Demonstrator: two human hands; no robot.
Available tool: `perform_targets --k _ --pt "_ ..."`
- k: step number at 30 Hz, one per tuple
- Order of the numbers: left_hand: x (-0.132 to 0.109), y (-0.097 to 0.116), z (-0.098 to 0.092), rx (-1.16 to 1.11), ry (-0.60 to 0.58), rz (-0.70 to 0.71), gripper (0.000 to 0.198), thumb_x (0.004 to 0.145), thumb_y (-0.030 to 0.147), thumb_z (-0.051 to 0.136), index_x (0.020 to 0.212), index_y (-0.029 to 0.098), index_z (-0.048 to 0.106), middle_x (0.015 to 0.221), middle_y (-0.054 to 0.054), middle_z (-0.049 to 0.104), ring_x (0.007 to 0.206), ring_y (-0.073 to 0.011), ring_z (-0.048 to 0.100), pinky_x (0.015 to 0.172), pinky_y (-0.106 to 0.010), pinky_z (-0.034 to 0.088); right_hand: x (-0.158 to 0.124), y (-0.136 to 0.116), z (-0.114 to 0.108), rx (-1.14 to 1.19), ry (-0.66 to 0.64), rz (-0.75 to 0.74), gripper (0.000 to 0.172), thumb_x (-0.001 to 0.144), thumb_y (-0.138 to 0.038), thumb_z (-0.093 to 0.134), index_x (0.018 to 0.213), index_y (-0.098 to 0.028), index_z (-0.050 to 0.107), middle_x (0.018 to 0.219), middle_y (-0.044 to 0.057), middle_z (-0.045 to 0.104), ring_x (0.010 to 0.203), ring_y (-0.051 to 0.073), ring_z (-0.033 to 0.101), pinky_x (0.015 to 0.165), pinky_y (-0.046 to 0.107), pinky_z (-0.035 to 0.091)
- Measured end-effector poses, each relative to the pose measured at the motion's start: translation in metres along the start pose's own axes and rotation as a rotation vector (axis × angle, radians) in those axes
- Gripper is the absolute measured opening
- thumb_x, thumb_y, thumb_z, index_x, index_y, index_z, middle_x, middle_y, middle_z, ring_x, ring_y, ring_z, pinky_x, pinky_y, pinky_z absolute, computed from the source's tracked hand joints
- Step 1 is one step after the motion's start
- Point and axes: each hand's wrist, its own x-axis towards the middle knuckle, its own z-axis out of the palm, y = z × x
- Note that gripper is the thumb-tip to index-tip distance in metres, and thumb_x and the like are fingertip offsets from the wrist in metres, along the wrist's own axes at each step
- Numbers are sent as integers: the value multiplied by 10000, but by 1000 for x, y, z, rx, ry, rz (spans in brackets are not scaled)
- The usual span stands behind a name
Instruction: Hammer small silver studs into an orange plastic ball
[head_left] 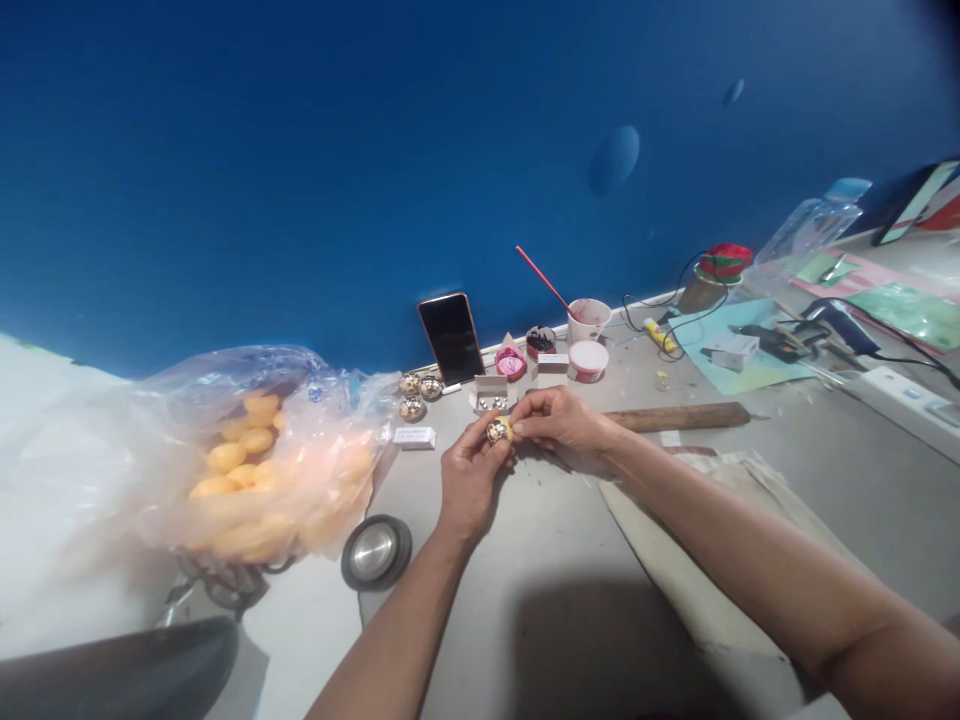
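Observation:
My left hand grips a small yellow ball covered with shiny metallic studs between thumb and fingers. Close against its right side, my right hand has thumb and index finger pinched together; anything between them is too small to make out. Just beyond the ball, an open small white box holds several shiny round pieces. Similar studded balls sit to the left of the box. Nearer my left hand lies a closed small white box.
A plastic bag of yellow egg-shaped pieces lies left, near a round metal lid. A phone leans on the blue wall. Behind my right hand are a paper cup, a white-lidded tub and a wooden rod.

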Motion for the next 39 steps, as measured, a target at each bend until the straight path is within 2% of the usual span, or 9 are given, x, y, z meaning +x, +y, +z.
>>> perform_targets --k 5,11,23,30,36,39 --pt "-1 1 1 -8 -2 -3 633 768 355 848 1347 141 706 752 -24 694 643 -127 596 648 -272 514 -1 -3 0 -54 12 -2 251 679 -344 862 778 -140 755 549 -9 602 483 87 448 449 226 316" --pt "-3 2 2 -4 -17 -5 638 766 349 850 1352 143 703 766 -27 702 652 -133 611 655 -279 522 -1 -1 -2 -166 -3 -45 168 728 -291 801 793 -145 749 616 8 654 519 100 506 459 223 346" --pt "-4 3 5 -51 -29 -34 668 742 360 875 1330 103 692 728 -30 712 634 -132 615 641 -272 514 0 4 -4 -186 -61 -83 110 766 -249 735 833 -164 716 689 23 708 575 128 606 503 222 451" --pt "0 0 6 -200 -76 -60 695 698 370 914 1318 140 702 821 -48 738 658 -141 640 640 -289 530 -2 2 -4 13 -50 -88 212 780 -338 785 841 -183 653 647 -17 647 509 105 555 464 207 425" --pt "-1 -2 5 -184 -65 -69 680 714 351 915 1318 131 694 775 -34 720 655 -134 641 655 -285 528 -6 -1 3 -225 -15 -94 134 816 -282 735 835 -182 647 657 8 691 525 114 585 439 186 390" --pt "-1 -2 5 -224 -73 -85 654 713 337 919 1296 146 692 815 -39 724 668 -138 648 661 -293 528 -6 -1 5 -186 4 -115 127 828 -288 719 832 -184 645 630 -8 668 520 109 576 446 186 387"
